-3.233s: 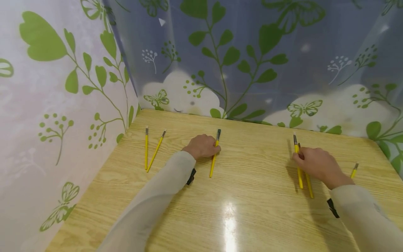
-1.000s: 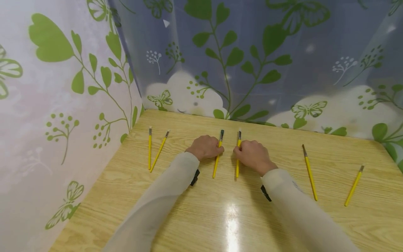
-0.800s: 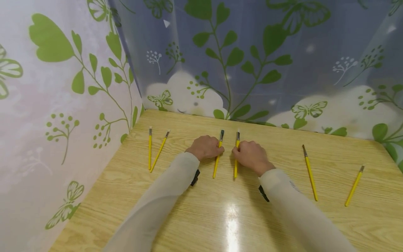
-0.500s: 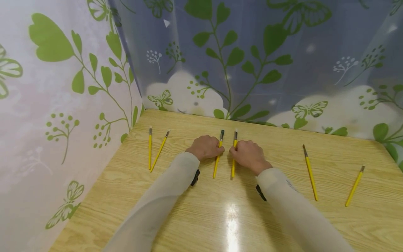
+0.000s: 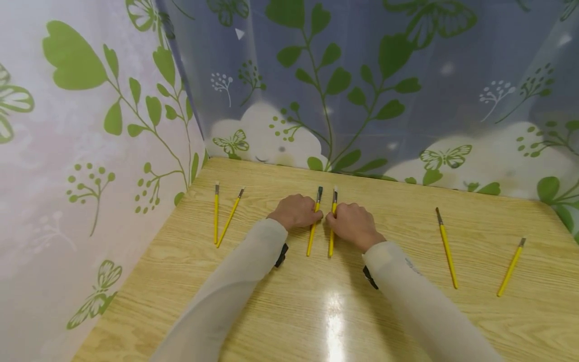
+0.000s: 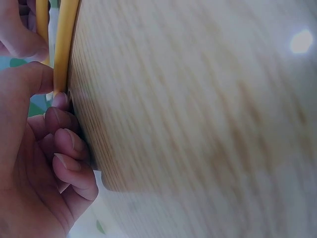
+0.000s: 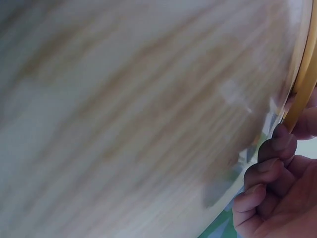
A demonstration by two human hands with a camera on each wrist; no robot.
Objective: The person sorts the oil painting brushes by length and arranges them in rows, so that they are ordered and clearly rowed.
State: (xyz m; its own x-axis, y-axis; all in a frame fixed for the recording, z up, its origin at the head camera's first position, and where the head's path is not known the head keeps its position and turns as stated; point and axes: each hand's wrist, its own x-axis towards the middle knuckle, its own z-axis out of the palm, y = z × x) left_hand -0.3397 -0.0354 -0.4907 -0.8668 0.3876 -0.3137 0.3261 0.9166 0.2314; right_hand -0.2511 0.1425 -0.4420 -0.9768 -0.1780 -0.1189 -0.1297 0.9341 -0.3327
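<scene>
My left hand (image 5: 296, 211) pinches a paintbrush (image 5: 311, 237) with dark green bristles and a yellow handle. Just to its right, my right hand (image 5: 355, 223) holds another yellow paintbrush (image 5: 332, 242), this one white-tipped. Both brushes point away from me, nearly parallel, with a narrow gap between them. In the left wrist view, thumb and index finger press on the yellow handle (image 6: 63, 44) while the other fingers curl. A similar pinch on a yellow handle (image 7: 303, 96) appears at the right wrist view's edge, partly cut off.
Two yellow paintbrushes (image 5: 216, 216) lie at the left of the wooden table (image 5: 271, 311), handle ends close together. On the right lie a dark-tipped brush (image 5: 447, 251) and a grey-tipped brush (image 5: 511, 269), well apart. Leaf-patterned walls (image 5: 131, 125) border the left and back.
The right hand has brought the white-tipped brush from the right side of the table leftward, close beside the left hand's brush. The left hand has kept its place and grip.
</scene>
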